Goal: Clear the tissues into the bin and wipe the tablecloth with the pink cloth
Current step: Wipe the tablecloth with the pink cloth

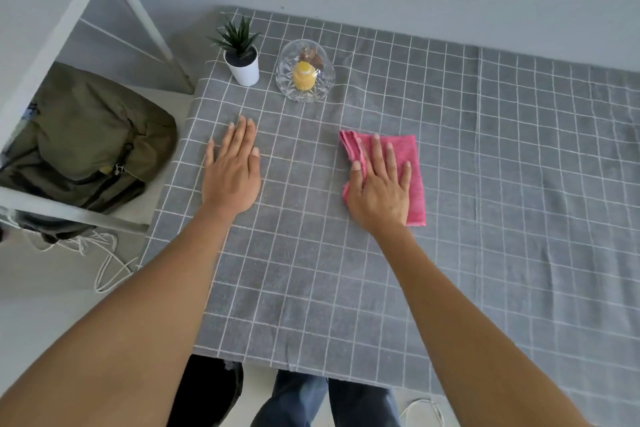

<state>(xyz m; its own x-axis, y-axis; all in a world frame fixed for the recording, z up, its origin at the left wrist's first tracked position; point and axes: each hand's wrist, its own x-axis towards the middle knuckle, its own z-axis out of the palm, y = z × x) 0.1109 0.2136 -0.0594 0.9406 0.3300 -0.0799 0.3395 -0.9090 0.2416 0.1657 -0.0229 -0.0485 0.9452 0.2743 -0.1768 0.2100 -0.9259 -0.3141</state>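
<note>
Hands both flat, fingers spread: R hand (pixel 379 191) pressing pink cloth (pixel 412 163) on tablecloth (pixel 485 218); L hand (pixel 232 173) on bare fabric.

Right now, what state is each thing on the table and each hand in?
pink cloth: folded, flat under right hand
right hand: open, pressing cloth
left hand: open, flat on tablecloth
glass bowl: upright, holds yellow item
potted plant: upright

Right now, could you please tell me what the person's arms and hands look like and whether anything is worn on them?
Both forearms are bare, no sleeves in view. The left hand and right hand wear no gloves, rings, watch or bracelet. The fingers have short, unpainted nails.
</note>
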